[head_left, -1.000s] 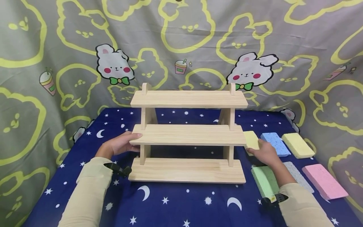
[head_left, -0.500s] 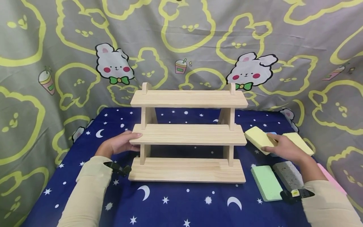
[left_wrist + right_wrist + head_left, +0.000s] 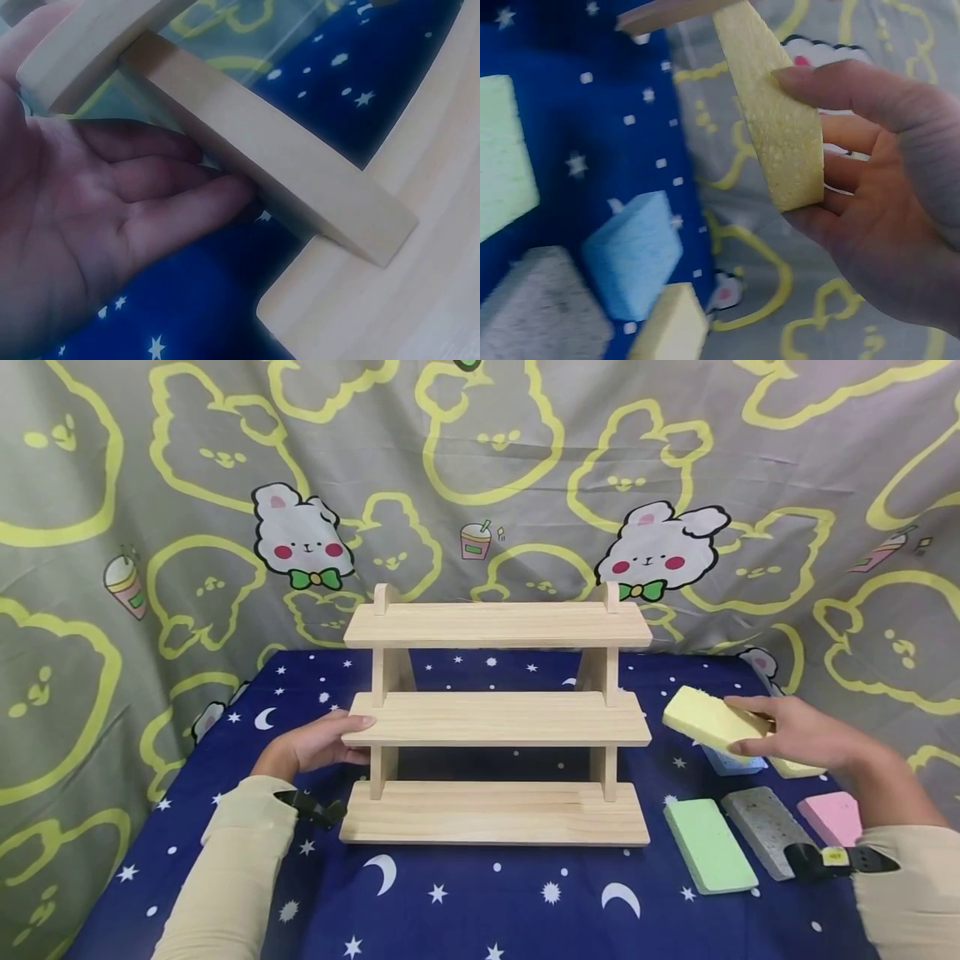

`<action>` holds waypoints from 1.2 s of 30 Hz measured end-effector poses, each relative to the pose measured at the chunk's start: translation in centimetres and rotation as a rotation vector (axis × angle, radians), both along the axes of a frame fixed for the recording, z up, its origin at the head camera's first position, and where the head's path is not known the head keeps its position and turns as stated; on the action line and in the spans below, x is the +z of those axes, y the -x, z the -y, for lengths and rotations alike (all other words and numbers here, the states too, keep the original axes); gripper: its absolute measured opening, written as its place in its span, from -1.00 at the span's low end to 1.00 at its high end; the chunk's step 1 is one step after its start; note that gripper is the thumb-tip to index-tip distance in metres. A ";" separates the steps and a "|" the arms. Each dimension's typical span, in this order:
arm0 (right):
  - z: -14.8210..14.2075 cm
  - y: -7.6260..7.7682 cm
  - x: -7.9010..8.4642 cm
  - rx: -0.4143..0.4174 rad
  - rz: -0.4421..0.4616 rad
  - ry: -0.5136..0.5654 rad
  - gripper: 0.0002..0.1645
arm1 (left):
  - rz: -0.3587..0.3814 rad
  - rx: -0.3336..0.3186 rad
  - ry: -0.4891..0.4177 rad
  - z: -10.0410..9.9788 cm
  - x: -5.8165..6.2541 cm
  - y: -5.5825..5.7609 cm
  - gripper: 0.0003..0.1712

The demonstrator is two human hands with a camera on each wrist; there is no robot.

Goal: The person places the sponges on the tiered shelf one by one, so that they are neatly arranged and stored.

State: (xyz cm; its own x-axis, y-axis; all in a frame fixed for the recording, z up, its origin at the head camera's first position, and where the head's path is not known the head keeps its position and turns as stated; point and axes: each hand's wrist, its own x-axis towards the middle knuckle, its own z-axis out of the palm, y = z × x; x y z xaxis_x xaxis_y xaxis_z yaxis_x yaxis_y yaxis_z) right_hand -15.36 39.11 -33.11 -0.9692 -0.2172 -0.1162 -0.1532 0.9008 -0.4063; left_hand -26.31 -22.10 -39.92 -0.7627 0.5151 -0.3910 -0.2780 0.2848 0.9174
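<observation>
A three-tier wooden display shelf (image 3: 495,718) stands in the middle of the cloth-covered table. My left hand (image 3: 318,745) grips the left end of its middle board, thumb on top; in the left wrist view the fingers (image 3: 187,217) reach under the board beside the slanted side support (image 3: 270,142). On the right, my right hand (image 3: 802,731) pinches a pale yellow sponge block (image 3: 708,718) between thumb and fingers. That block is raised and tilted over a blue sponge (image 3: 733,763), which it partly hides. The right wrist view shows the thumb on the yellow block's (image 3: 772,120) near face.
A green sponge (image 3: 711,846), a grey sponge (image 3: 767,827) and a pink sponge (image 3: 831,817) lie at the front right. A second yellow sponge (image 3: 797,768) shows partly behind the right hand. A patterned curtain (image 3: 480,468) hangs behind the navy tablecloth (image 3: 450,893).
My right hand has lifted the yellow sponge off the table beside the shelf and moved it up and to the right. My left hand keeps its grip on the shelf.
</observation>
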 end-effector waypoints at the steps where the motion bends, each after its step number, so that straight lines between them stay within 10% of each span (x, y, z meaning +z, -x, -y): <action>1: 0.0 0.0 0.5 0.009 -0.005 -0.008 -0.08 | 0.000 -0.001 0.000 0.0 0.0 0.0 -0.18; 16: 3.4 0.0 5.3 0.117 0.062 0.050 -0.07 | 0.017 0.020 0.001 -0.1 -0.1 0.5 -0.13; 36: 11.8 4.1 8.3 0.430 0.008 0.212 -0.24 | 0.024 0.014 -0.040 0.3 -0.4 0.0 -0.16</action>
